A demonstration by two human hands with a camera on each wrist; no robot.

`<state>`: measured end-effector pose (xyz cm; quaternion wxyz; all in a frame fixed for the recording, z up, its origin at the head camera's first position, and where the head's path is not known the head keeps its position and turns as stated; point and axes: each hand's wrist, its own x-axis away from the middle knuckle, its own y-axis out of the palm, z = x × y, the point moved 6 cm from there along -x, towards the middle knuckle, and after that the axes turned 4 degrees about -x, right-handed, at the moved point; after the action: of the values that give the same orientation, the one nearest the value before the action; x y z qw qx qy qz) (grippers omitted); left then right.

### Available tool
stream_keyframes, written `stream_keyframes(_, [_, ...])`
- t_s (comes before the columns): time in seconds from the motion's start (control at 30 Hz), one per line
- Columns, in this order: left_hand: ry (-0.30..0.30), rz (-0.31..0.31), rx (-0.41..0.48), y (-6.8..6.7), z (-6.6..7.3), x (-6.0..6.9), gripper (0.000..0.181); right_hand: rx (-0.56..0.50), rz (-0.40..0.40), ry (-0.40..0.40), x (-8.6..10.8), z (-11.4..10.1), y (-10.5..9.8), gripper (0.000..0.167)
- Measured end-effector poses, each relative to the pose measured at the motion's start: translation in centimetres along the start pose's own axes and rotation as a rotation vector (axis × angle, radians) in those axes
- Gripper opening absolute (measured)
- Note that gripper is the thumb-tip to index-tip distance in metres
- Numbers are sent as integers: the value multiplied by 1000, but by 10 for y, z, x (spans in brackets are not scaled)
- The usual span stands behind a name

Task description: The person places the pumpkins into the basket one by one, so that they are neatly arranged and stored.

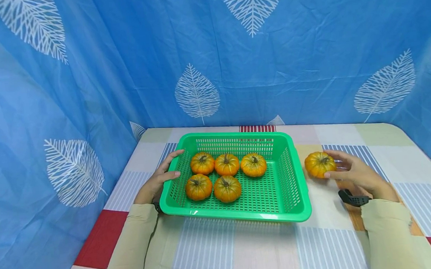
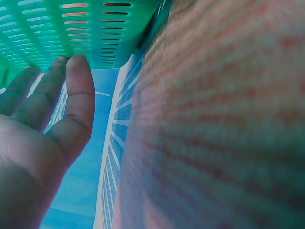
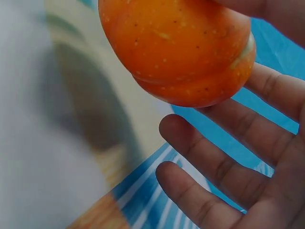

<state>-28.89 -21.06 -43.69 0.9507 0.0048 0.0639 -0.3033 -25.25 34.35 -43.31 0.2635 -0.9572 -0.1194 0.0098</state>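
A small orange pumpkin (image 1: 320, 164) is pinched between the thumb and fingers of my right hand (image 1: 357, 174), to the right of the green basket (image 1: 303, 191). In the right wrist view this pumpkin (image 3: 181, 52) hangs above the cloth, and the lower fingers stretch out free of it. Several similar pumpkins (image 1: 227, 189) sit in the basket, toward its left and middle, stems up. At the basket's left side is my left hand (image 1: 158, 180), its thumb and index finger at the rim. The left wrist view shows outstretched fingers (image 2: 78, 95) against the basket's outer wall (image 2: 90, 38).
A patchwork-patterned cloth (image 1: 264, 254) covers the table. Blue curtains (image 1: 148, 72) with white leaf prints stand behind and to the left. A dark watch or band (image 1: 353, 198) is on the right wrist.
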Motion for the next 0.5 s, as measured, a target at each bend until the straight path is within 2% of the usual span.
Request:
stream_keyframes(0.2, [21,2,-26,-1,0,-1,65,17,30,-50,3,-15,-6,76])
stream_keyframes(0.5, [6,8,-18,-1,0,0,67,16,90,-148,8,-36,-13,72])
